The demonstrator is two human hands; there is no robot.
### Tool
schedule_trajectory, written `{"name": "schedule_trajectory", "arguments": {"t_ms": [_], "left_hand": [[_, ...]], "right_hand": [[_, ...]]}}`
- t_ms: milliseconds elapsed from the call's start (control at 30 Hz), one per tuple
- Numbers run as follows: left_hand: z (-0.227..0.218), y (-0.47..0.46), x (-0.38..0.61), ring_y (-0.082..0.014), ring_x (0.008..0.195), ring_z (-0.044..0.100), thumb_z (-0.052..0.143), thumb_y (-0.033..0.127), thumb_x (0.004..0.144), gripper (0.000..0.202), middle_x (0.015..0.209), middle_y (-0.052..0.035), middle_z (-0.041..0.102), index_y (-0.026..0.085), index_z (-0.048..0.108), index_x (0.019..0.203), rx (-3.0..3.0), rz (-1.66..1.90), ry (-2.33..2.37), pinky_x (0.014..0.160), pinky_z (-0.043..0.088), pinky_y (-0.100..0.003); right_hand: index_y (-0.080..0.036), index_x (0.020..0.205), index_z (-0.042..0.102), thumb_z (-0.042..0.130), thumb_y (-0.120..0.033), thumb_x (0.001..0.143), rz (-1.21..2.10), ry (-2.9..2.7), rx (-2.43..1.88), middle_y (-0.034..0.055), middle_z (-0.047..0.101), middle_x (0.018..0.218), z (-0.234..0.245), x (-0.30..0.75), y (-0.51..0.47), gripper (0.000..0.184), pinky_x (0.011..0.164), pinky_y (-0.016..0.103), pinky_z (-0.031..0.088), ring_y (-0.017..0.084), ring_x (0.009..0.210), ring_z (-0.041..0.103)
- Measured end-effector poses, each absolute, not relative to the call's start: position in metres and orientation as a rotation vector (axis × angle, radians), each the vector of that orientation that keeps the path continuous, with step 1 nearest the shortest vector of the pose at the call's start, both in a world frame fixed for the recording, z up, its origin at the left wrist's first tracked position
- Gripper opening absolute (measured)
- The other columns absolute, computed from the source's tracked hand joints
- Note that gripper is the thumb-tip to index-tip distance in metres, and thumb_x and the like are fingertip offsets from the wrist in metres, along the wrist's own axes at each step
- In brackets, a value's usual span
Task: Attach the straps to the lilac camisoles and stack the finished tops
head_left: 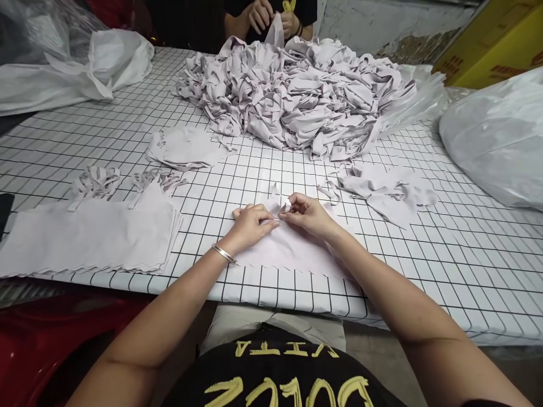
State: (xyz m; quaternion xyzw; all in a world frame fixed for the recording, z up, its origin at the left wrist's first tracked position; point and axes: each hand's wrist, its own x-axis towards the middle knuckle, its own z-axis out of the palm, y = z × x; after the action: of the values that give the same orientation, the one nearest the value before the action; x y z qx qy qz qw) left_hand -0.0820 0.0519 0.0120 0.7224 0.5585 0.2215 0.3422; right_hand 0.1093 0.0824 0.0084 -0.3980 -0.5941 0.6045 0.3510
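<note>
A pale lilac-grey fabric piece [288,249] lies flat at the table's front edge, its wavy lower edge towards me. My left hand [252,223], with a bangle at the wrist, pinches the upper edge of this piece between thumb and fingertips. Close beside it, my right hand [305,215] is closed in a pinch at the same edge. A small pale strip [287,206] shows at its fingertips, partly hidden by the fingers. Beyond the hands a narrow end of fabric sticks up.
A large heap of crumpled fabric [288,96] covers the far middle of the checked table [203,226]. Stacked pieces with straps [89,232] lie left, loose pieces [390,192] right. Plastic bags [496,135] stand at both sides. Across the table a co-worker's hands [263,17] hold fabric.
</note>
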Motion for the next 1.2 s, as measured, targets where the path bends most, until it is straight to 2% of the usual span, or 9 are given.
{"name": "schedule_trajectory", "arguments": {"t_ms": [133, 600, 667, 733, 833, 933, 1033, 1100, 1200], "left_hand": [[0.012, 0.052, -0.082, -0.0211, 0.095, 0.052, 0.063, 0.039, 0.083, 0.019, 0.084, 0.0013, 0.064, 0.024, 0.071, 0.077, 1.875, 0.581, 1.450, 0.092, 0.022, -0.041], [0.009, 0.052, -0.079, -0.0196, 0.094, 0.054, 0.063, 0.036, 0.083, 0.018, 0.082, 0.0016, 0.065, 0.022, 0.070, 0.075, 1.908, 0.575, 1.482, 0.089, 0.024, -0.040], [0.007, 0.054, -0.078, -0.0198, 0.093, 0.054, 0.063, 0.036, 0.084, 0.022, 0.080, 0.0013, 0.064, 0.020, 0.068, 0.070, 1.928, 0.544, 1.491, 0.089, 0.024, -0.040], [0.005, 0.055, -0.077, -0.0204, 0.094, 0.054, 0.063, 0.037, 0.085, 0.022, 0.084, 0.0006, 0.065, 0.020, 0.067, 0.071, 1.965, 0.502, 1.491, 0.090, 0.025, -0.041], [0.006, 0.050, -0.082, -0.0237, 0.105, 0.052, 0.064, 0.039, 0.083, 0.018, 0.104, -0.0028, 0.063, 0.024, 0.066, 0.093, 2.071, 0.475, 1.550, 0.090, 0.028, -0.041], [0.011, 0.033, -0.101, -0.0288, 0.115, 0.046, 0.062, 0.045, 0.084, 0.043, 0.123, -0.0104, 0.054, 0.022, 0.055, 0.119, 2.141, 0.530, 1.840, 0.089, 0.032, -0.041], [0.014, 0.009, -0.127, -0.0299, 0.105, 0.051, 0.054, 0.054, 0.087, 0.042, 0.111, -0.0117, 0.057, 0.018, 0.055, 0.108, 2.058, 0.436, 2.065, 0.085, 0.036, -0.041], [0.012, -0.003, -0.135, -0.0282, 0.096, 0.053, 0.052, 0.055, 0.087, 0.036, 0.098, -0.0087, 0.059, 0.019, 0.056, 0.093, 2.055, 0.348, 2.054, 0.083, 0.036, -0.041], [0.010, -0.009, -0.130, -0.0239, 0.088, 0.053, 0.050, 0.042, 0.088, 0.024, 0.087, -0.0048, 0.058, 0.020, 0.051, 0.079, 2.104, 0.416, 1.924, 0.079, 0.036, -0.037]], "right_hand": [[-0.021, 0.080, 0.053, 0.075, -0.029, 0.071, 1.537, -1.563, -1.035, -0.0018, 0.059, 0.076, 0.003, 0.110, 0.082, 0.026, 0.072, 0.028, 0.046, 0.012, 0.072, 0.055], [-0.020, 0.070, 0.051, 0.074, -0.030, 0.071, 1.280, -1.573, -1.051, -0.0031, 0.053, 0.070, -0.006, 0.094, 0.071, 0.025, 0.064, 0.026, 0.043, 0.011, 0.066, 0.051], [-0.020, 0.074, 0.050, 0.075, -0.030, 0.070, 1.350, -1.537, -1.052, -0.0036, 0.054, 0.070, -0.006, 0.088, 0.072, 0.027, 0.064, 0.026, 0.043, 0.011, 0.067, 0.052], [-0.023, 0.085, 0.048, 0.076, -0.032, 0.068, 1.482, -1.475, -1.056, -0.0046, 0.056, 0.071, -0.003, 0.080, 0.080, 0.034, 0.064, 0.026, 0.045, 0.012, 0.065, 0.054], [-0.025, 0.099, 0.043, 0.076, -0.039, 0.066, 1.539, -1.475, -1.222, -0.0043, 0.060, 0.074, 0.012, 0.077, 0.102, 0.049, 0.061, 0.028, 0.045, 0.014, 0.063, 0.057], [-0.023, 0.091, 0.050, 0.074, -0.045, 0.068, 1.095, -1.805, -1.620, 0.0001, 0.062, 0.073, 0.038, 0.103, 0.116, 0.039, 0.059, 0.028, 0.040, 0.017, 0.065, 0.057], [-0.021, 0.079, 0.052, 0.066, -0.055, 0.074, 0.472, -1.939, -1.973, 0.0043, 0.062, 0.072, 0.054, 0.160, 0.094, 0.036, 0.059, 0.029, 0.036, 0.020, 0.068, 0.055], [-0.021, 0.072, 0.052, 0.067, -0.062, 0.068, 0.583, -1.922, -2.207, 0.0043, 0.060, 0.066, 0.054, 0.197, 0.061, 0.044, 0.055, 0.029, 0.034, 0.019, 0.062, 0.054], [-0.020, 0.067, 0.051, 0.071, -0.056, 0.065, 0.970, -1.843, -2.233, 0.0024, 0.059, 0.064, 0.045, 0.228, 0.012, 0.040, 0.053, 0.028, 0.036, 0.016, 0.057, 0.052]]}}
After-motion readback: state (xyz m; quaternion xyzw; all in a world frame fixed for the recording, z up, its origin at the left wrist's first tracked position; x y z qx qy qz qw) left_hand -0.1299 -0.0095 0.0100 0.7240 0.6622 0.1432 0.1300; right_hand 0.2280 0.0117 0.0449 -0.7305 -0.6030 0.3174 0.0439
